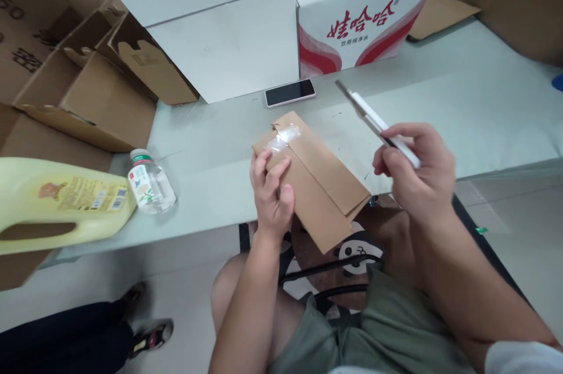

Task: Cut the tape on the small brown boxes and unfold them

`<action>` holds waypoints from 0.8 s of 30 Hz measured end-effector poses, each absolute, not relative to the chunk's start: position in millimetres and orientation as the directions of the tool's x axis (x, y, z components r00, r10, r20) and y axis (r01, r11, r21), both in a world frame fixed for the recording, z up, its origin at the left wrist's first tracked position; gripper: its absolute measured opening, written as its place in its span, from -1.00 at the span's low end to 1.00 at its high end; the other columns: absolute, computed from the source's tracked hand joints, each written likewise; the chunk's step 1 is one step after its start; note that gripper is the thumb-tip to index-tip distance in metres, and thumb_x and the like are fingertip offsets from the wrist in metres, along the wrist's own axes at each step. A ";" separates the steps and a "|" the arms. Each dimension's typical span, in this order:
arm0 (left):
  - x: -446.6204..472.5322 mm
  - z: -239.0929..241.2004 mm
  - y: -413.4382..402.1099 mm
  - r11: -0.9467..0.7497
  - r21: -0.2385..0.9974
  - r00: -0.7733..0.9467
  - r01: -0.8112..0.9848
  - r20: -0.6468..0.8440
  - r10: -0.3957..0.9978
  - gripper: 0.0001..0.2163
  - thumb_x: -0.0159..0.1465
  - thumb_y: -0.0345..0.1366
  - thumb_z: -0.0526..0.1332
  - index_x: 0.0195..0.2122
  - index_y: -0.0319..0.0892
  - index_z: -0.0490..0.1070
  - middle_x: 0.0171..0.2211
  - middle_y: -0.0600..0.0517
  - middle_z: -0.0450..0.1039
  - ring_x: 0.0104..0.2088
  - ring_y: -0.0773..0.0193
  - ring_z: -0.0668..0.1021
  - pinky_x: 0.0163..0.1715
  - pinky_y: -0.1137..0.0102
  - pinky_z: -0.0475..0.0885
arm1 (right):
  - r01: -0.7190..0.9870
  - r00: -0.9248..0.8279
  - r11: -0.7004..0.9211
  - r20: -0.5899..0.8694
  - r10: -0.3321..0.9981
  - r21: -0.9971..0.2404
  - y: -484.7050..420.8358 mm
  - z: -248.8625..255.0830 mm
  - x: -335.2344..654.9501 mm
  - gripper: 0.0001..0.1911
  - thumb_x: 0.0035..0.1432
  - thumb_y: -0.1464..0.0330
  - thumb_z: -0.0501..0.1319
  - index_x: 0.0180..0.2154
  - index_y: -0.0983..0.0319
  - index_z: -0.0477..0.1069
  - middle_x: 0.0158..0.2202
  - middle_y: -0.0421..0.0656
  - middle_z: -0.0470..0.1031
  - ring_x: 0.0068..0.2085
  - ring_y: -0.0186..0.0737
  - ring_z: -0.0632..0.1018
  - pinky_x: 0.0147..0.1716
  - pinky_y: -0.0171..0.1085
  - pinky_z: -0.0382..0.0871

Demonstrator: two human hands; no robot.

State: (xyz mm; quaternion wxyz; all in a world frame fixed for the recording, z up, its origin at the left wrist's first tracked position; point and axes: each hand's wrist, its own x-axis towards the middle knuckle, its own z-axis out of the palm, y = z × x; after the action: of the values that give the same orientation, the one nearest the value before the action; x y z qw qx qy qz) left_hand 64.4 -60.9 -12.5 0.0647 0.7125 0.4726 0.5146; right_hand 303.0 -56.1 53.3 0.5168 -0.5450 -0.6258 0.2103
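A small brown cardboard box point(323, 186) lies tilted at the table's near edge, its lower end sticking out over my lap. Clear tape point(284, 138) crosses the seam between its flaps near the far end. My left hand point(273, 192) grips the box's left side, fingers curled over its top near the tape. Up to the right, my right hand point(416, 169) is closed around a white utility knife point(385, 131). The metal blade points away to the upper left, in the air and apart from the box.
Behind the box lies a phone point(290, 93), in front of white cartons point(360, 28). To the left are a clear bottle point(152, 183), a yellow jug point(65, 204) and open brown boxes point(101, 98). Another person's dark-trousered leg point(65, 336) shows at lower left.
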 end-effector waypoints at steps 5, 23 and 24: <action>85.3 -15.7 -62.7 -0.546 0.558 0.040 0.625 0.676 0.736 -0.63 0.46 -0.10 0.00 0.20 0.01 0.38 0.31 -0.12 0.22 0.36 0.00 0.29 0.36 -0.07 0.16 | 0.494 -0.083 0.520 0.557 0.826 -0.697 -87.3 83.9 285.0 -0.93 0.22 0.42 0.25 -0.26 0.14 0.48 -0.62 -0.35 0.39 -0.68 -0.45 0.31 -0.68 -0.38 0.16; 84.5 -13.8 -64.3 -0.539 0.545 0.067 0.642 0.660 0.748 -0.62 0.45 -0.05 0.00 0.20 0.00 0.38 0.32 -0.12 0.24 0.35 -0.01 0.31 0.35 -0.07 0.20 | 0.564 -0.141 0.585 0.630 0.764 -0.583 -84.5 61.0 275.1 -0.81 0.29 0.37 0.18 -0.13 0.06 0.55 -0.59 -0.29 0.52 -0.66 -0.33 0.44 -0.63 -0.31 0.34; 84.5 -13.8 -64.3 -0.538 0.541 0.069 0.646 0.661 0.747 -0.61 0.45 -0.05 0.00 0.20 -0.01 0.38 0.31 -0.12 0.24 0.35 -0.01 0.31 0.35 -0.07 0.20 | 0.566 -0.163 0.588 0.621 0.767 -0.578 -83.5 62.3 274.7 -0.80 0.29 0.38 0.18 -0.13 0.07 0.54 -0.58 -0.29 0.53 -0.66 -0.34 0.44 -0.62 -0.32 0.34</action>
State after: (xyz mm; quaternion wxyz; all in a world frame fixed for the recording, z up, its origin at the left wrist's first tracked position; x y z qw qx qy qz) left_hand 84.5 -64.3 -13.8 0.0517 0.7292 0.4776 0.4874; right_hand 274.7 -83.5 62.3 0.4731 -0.4414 -0.7550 0.1060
